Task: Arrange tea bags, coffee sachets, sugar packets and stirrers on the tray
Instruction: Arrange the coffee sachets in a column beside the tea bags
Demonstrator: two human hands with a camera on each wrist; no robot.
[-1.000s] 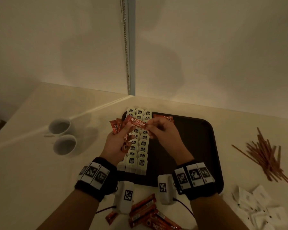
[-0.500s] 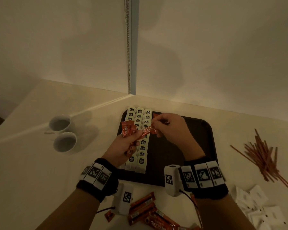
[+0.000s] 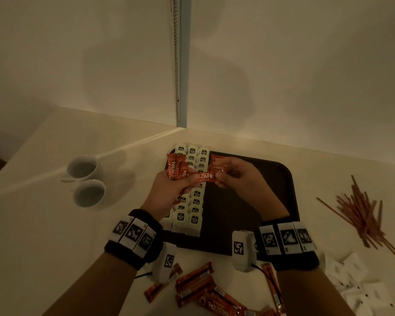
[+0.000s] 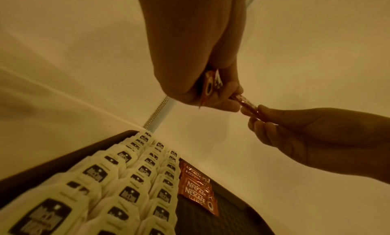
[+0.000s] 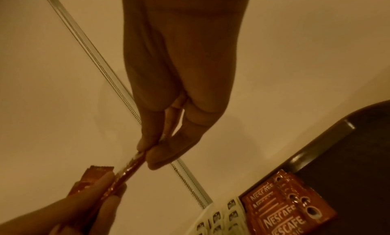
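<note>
- Two round white ceramic cups (image 3: 87,179) sat far left on the smooth tabletop (image 3: 32,224).
- Left hand (image 3: 169,190): grip closed around a fan of glossy red foil coffee sachets (image 3: 177,167).
- One flat sachet (image 3: 204,177) spanned both hands above the dark rectangular tray (image 3: 278,190); paper tea bags (image 3: 192,215) filled its left side in rows.
- Right hand (image 3: 240,179): grip pinched that sachet's end.
- Thin brown stirrers (image 3: 363,213) lay far right, off the tray.

Hospitality-style counter: cups (image 3: 84,179), refreshment tray (image 3: 290,190).
</note>
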